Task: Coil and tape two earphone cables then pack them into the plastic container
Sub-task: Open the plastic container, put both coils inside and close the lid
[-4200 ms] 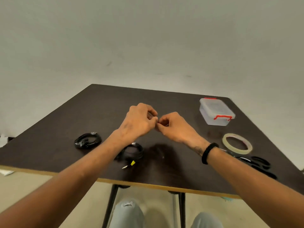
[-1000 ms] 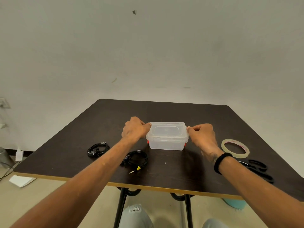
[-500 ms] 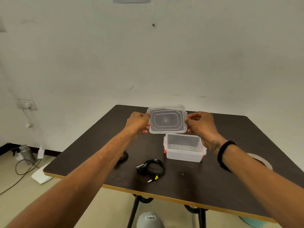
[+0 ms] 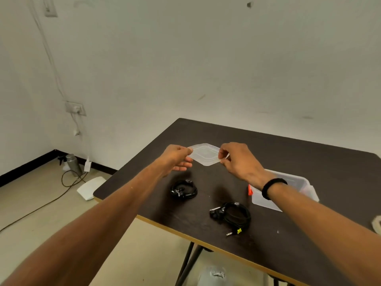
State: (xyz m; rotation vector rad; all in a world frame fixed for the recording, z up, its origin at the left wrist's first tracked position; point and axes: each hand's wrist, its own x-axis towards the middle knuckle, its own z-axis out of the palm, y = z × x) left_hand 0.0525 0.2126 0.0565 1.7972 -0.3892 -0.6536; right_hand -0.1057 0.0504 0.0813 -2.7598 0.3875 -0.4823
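Both hands hold the clear plastic lid low over the dark table, towards its far left. My left hand pinches the lid's left edge and my right hand pinches its right edge. The open clear container with a red clip stands to the right, partly hidden behind my right forearm. Two coiled black earphone cables lie on the table: one coil below my left hand, the other coil nearer the front edge, with its jack plug sticking out.
The dark table has a light wooden edge along its front. Part of a tape roll shows at the right border. On the floor to the left lie a white flat device, a cable and a metal bottle.
The lid has come off the container and moved left and down towards the table, still held in both hands. The view has swung to the left.
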